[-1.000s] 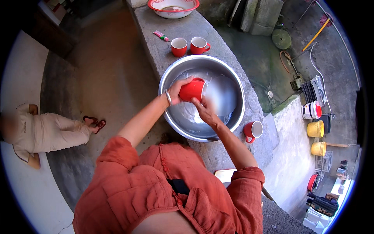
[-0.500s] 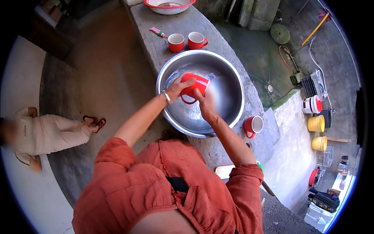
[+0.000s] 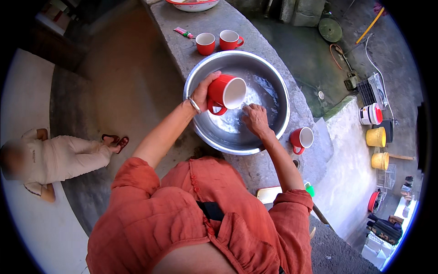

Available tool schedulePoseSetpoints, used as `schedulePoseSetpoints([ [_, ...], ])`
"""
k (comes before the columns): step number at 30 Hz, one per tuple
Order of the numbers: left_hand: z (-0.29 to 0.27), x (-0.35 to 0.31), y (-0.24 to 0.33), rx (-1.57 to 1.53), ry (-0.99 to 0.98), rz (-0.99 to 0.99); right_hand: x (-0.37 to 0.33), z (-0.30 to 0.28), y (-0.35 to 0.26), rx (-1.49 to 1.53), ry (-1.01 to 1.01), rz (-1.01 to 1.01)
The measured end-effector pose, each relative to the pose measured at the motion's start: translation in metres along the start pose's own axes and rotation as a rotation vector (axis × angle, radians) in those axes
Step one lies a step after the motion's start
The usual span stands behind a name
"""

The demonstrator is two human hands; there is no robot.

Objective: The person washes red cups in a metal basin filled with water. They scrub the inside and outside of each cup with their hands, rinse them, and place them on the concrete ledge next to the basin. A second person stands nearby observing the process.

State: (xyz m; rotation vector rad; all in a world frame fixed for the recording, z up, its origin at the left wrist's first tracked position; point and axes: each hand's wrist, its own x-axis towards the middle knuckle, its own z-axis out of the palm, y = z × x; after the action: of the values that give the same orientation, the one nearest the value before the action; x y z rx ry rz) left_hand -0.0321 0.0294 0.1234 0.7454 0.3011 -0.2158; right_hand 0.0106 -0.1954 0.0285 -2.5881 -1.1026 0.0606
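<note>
My left hand [image 3: 200,95] is wrapped round a red mug [image 3: 219,87] with a white inside. It holds the mug tilted over a large metal basin [image 3: 279,93], mouth to the right and handle down. Rippled water shows in the basin. To the right of the mug, apart from it, my right hand [image 3: 256,119] is low in the basin with its fingers bent together. Whatever is in those fingers, if anything, is hidden. Beyond the basin stand two red mugs, a left one [image 3: 205,44] and a right one [image 3: 228,40]. Another red mug [image 3: 301,138] stands right of the basin.
A pink and green tube [image 3: 183,32] and a red-rimmed enamel basin [image 3: 194,6] lie farther along the concrete ledge [image 3: 171,20]. Yellow buckets [image 3: 376,136] stand at the right. On the left is another person [image 3: 64,155] with blurred head.
My right hand has left the red mug and moved down into the basin. My left hand keeps the mug, now turned so its white inside shows. The view has shifted slightly.
</note>
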Motion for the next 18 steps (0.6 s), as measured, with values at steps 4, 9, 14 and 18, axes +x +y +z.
schedulePoseSetpoints([
  [4, 0.017, -0.012, -0.004, -0.134, -0.222, 0.011, -0.001, 0.006, -0.003, 0.078, -0.067, 0.013],
  [9, 0.023, -0.008, -0.011, -0.169, -0.277, -0.034, 0.005, 0.017, 0.005, 0.113, -0.109, 0.008],
  [14, 0.025, -0.007, -0.014, -0.161, -0.275, -0.068, 0.004, 0.026, 0.009, 0.139, -0.077, 0.027],
  [18, 0.022, -0.008, -0.018, -0.203, -0.228, -0.048, 0.009, 0.034, 0.015, 0.149, -0.097, 0.018],
])
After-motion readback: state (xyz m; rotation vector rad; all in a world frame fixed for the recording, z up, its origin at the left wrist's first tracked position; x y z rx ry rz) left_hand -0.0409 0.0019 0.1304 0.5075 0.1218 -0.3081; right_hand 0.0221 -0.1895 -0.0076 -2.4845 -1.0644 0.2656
